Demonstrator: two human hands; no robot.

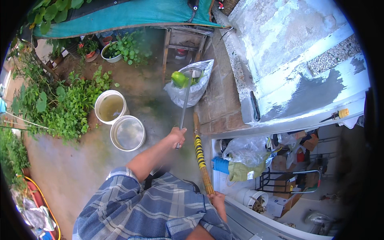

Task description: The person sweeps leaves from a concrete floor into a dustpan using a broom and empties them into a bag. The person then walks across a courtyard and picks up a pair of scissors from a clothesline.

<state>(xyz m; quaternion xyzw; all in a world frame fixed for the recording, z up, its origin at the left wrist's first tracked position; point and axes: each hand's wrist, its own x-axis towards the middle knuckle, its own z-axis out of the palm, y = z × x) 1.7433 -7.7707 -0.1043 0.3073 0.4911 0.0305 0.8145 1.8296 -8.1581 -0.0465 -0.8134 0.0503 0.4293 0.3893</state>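
Head view, landmark: the clear plastic bag (192, 86) lying open on the concrete floor (80, 168) beside a low stone wall (218, 100).
Left hand: the left hand (177, 136) is closed around the lower end of a long grey metal pole (184, 108), below the bag.
Pole: it runs from the hand up to the bag; its far end carries a ring-shaped head (192, 73) at the bag's mouth.
Green item: a green item (179, 79) sits at the ring, at the upper left of the bag; its kind cannot be told.
Right hand: the right hand (218, 199) grips the low end of a wooden stick with yellow and black bands (201, 158), well below the bag.
Stick: it leans up toward the bag's lower right side.
Buckets: two pale buckets (128, 133) stand left of the bag, touching, the upper one (111, 106) holding murky water.
Plants: green plants (60, 104) grow further left of the bag.
Stool: a wooden stool (184, 42) stands just above the bag.
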